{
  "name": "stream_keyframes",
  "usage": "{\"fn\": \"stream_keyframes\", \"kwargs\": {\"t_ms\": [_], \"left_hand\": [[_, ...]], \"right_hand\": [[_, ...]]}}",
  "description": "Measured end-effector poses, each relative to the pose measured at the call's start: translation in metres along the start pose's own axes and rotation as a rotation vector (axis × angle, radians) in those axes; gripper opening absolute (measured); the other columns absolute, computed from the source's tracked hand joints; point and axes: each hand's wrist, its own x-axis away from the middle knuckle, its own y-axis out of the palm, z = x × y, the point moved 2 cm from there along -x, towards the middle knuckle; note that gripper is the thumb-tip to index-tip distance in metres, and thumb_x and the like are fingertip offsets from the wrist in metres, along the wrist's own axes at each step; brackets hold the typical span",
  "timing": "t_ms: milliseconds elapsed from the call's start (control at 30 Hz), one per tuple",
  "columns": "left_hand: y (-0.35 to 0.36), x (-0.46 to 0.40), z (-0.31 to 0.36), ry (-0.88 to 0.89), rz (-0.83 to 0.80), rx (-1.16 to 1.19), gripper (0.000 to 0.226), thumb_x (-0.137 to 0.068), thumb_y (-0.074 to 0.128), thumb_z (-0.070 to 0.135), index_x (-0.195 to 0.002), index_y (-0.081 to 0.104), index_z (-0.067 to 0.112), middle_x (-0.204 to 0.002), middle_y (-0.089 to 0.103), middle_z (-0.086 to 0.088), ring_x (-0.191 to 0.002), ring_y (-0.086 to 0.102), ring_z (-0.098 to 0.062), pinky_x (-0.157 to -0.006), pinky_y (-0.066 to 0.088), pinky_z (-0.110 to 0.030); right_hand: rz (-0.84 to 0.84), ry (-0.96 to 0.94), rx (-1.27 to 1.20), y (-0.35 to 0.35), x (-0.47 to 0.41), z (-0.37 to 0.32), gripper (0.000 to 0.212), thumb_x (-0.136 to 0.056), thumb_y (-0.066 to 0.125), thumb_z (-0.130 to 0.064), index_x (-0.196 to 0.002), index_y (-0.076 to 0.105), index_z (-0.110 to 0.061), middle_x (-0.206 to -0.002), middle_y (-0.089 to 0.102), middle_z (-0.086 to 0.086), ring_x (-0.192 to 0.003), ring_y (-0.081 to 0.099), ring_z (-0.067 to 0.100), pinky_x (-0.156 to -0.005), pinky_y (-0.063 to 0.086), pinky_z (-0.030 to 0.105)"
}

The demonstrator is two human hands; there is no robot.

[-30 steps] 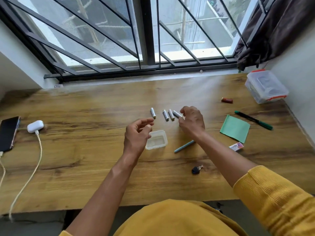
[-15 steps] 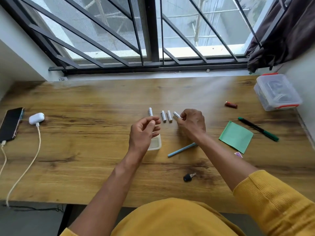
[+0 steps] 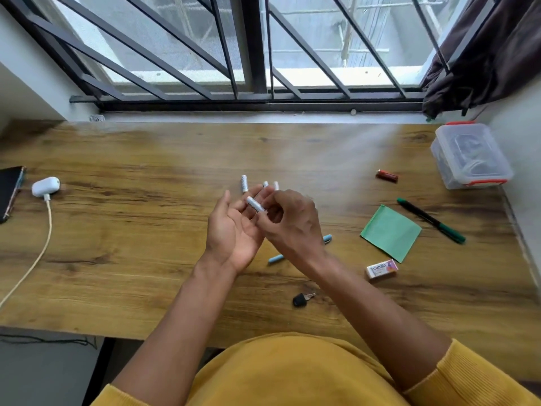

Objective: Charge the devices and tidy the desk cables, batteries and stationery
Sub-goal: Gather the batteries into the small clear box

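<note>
My right hand pinches a white battery and holds it over the palm of my left hand, which is turned up with its fingers spread. Three more white batteries lie on the wooden desk just beyond my fingers, two of them partly hidden. My hands hide the small clear tub. A red battery lies further right. A phone and a white earbud case with a cable sit at the left edge.
A light-blue pen lies under my right wrist. To the right are a green note pad, a green marker, an eraser and a clear lidded box. A black key lies near the front edge.
My right hand lifted one battery off the desk and brought it back over my left palm. My left hand turned palm up beneath it, now covering the small clear tub.
</note>
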Motion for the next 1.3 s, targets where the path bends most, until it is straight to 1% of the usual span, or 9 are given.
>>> {"fn": "stream_keyframes", "kwargs": {"t_ms": [133,233,333,433,533,867,1133,1233,1300], "left_hand": [[-0.008,0.002,-0.007,-0.066,-0.103,0.154,0.071,-0.111,0.028,0.054,-0.153,0.048,0.0,-0.151,0.059,-0.02,-0.14,0.058,-0.036,-0.118,0.046,-0.047],[-0.018,0.003,-0.01,-0.078,-0.149,0.21,0.071,-0.112,0.025,0.052,-0.158,0.043,0.001,-0.156,0.054,-0.018,-0.145,0.054,-0.035,-0.122,0.039,-0.047],[-0.026,0.002,-0.006,-0.099,-0.175,0.288,0.067,-0.113,0.028,0.047,-0.158,0.043,0.001,-0.157,0.053,-0.018,-0.145,0.053,-0.034,-0.119,0.042,-0.05],[-0.027,0.004,0.002,-0.078,-0.127,0.295,0.061,-0.11,0.037,0.045,-0.142,0.058,-0.002,-0.144,0.063,-0.02,-0.142,0.056,-0.034,-0.119,0.044,-0.05],[-0.03,0.008,0.012,-0.063,-0.061,0.26,0.058,-0.108,0.043,0.043,-0.134,0.064,-0.004,-0.141,0.066,-0.021,-0.13,0.065,-0.036,-0.116,0.046,-0.05],[-0.048,0.012,0.047,-0.095,0.039,0.152,0.046,-0.108,0.048,0.035,-0.137,0.061,0.002,-0.127,0.072,-0.019,-0.119,0.069,-0.036,-0.115,0.047,-0.049],[-0.055,0.009,0.058,-0.143,0.041,0.144,0.044,-0.107,0.05,0.033,-0.134,0.062,0.001,-0.129,0.07,-0.019,-0.115,0.071,-0.037,-0.115,0.047,-0.049],[-0.056,0.008,0.06,-0.156,0.033,0.161,0.044,-0.107,0.051,0.032,-0.136,0.062,0.0,-0.131,0.07,-0.02,-0.119,0.07,-0.038,-0.116,0.046,-0.05],[-0.056,0.008,0.061,-0.159,0.021,0.169,0.046,-0.107,0.051,0.031,-0.138,0.06,-0.001,-0.134,0.068,-0.02,-0.127,0.066,-0.038,-0.117,0.046,-0.05]], "right_hand": [[-0.065,-0.041,0.021,0.01,0.013,-0.008,0.025,-0.085,0.076,-0.041,-0.082,0.068,-0.017,-0.079,0.061,-0.007,-0.067,0.058,0.012,-0.06,0.05,0.033],[-0.121,-0.052,0.098,0.015,0.019,-0.01,0.025,-0.087,0.071,-0.04,-0.086,0.068,-0.016,-0.083,0.058,-0.006,-0.068,0.054,0.013,-0.06,0.046,0.032],[-0.126,-0.075,0.074,0.014,0.02,-0.017,0.037,-0.086,0.06,-0.051,-0.087,0.07,-0.015,-0.085,0.063,-0.003,-0.071,0.06,0.015,-0.061,0.051,0.036],[0.021,-0.058,0.017,0.004,0.009,-0.018,0.017,-0.089,0.072,-0.03,-0.083,0.071,-0.015,-0.077,0.065,-0.004,-0.068,0.06,0.013,-0.062,0.053,0.038],[0.122,0.046,0.091,-0.004,-0.011,0.001,0.009,-0.089,0.07,-0.017,-0.082,0.074,-0.016,-0.074,0.07,-0.005,-0.066,0.064,0.012,-0.066,0.056,0.041],[-0.092,0.4,0.335,0.03,-0.056,0.059,0.022,-0.089,0.064,-0.026,-0.106,0.073,-0.016,-0.103,0.072,0.005,-0.099,0.067,0.028,-0.084,0.054,0.035],[-0.084,0.502,0.428,0.042,-0.068,0.054,0.017,-0.081,0.072,-0.025,-0.093,0.075,-0.013,-0.096,0.073,0.013,-0.093,0.069,0.035,-0.076,0.058,0.036],[-0.012,0.477,0.375,0.038,-0.065,0.044,0.016,-0.078,0.075,-0.033,-0.084,0.072,-0.018,-0.085,0.073,0.006,-0.084,0.07,0.028,-0.067,0.051,0.031],[0.055,0.354,0.301,0.032,-0.062,0.026,0.016,-0.077,0.076,-0.035,-0.08,0.071,-0.019,-0.075,0.071,-0.002,-0.074,0.069,0.02,-0.063,0.053,0.032]]}}
